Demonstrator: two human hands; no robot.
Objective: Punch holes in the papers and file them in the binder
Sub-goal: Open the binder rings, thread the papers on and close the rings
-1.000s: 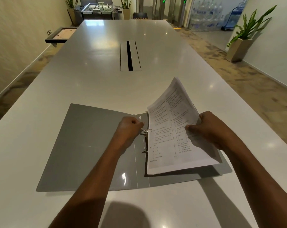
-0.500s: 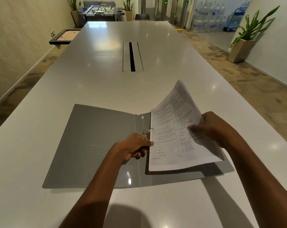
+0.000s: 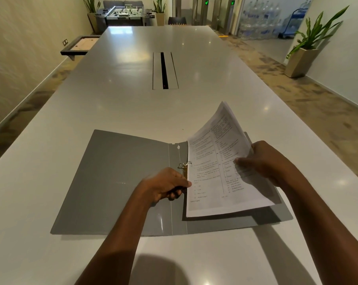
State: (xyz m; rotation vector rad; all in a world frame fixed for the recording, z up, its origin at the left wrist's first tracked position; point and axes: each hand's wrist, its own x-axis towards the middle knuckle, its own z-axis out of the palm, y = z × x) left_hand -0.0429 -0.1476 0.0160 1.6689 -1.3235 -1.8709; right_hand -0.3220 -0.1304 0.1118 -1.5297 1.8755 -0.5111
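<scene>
The right hand (image 3: 262, 161) pinches the lifted papers (image 3: 219, 177); the left hand (image 3: 165, 186) curls at the rings (image 3: 184, 164), grip unclear. Both holes should seat before the binder (image 3: 116, 182) closes.

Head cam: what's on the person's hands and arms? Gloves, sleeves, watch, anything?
Nothing worn that I can see. The left hand and right hand are bare: no gloves, rings or watch visible. Both forearms are bare down to the bottom frame edge, with no sleeve, strap or marking in view.
</scene>
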